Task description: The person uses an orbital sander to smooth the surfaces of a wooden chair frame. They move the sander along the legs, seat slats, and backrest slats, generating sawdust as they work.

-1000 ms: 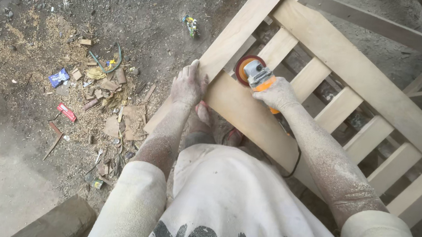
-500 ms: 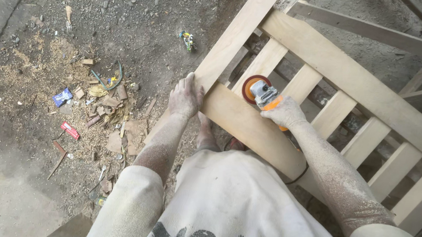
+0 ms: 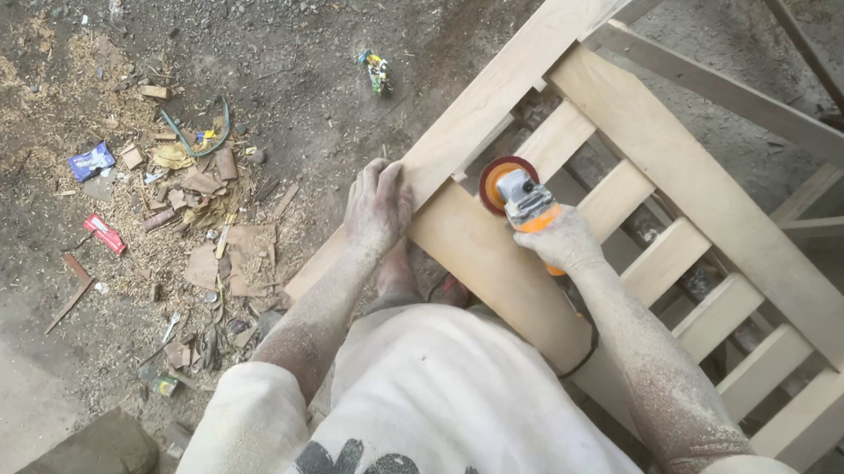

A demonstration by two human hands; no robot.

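A pale wooden slatted frame (image 3: pixel 708 179) lies tilted across the right half of the head view. My left hand (image 3: pixel 377 206), dusted with sawdust, presses flat on the frame's corner where the side rail meets the lower rail. My right hand (image 3: pixel 564 240) grips an orange and grey angle grinder (image 3: pixel 523 201). Its round orange disc (image 3: pixel 495 177) sits at the top edge of the lower rail (image 3: pixel 500 263), between the corner and the first slat. A black cord (image 3: pixel 589 350) runs down from the grinder past my forearm.
Dirt floor to the left carries sawdust, wood scraps (image 3: pixel 207 220), wrappers (image 3: pixel 91 162) and a small colourful item (image 3: pixel 376 69). Thin wooden rails (image 3: pixel 812 127) cross at the upper right. A wooden block (image 3: pixel 94 452) lies at the bottom left. My foot (image 3: pixel 399 270) shows below the frame.
The view shifted slightly. My right hand kept the grinder near the corner of the lower rail, moving it a little along the rail's edge. My left hand stayed pressed on the corner.
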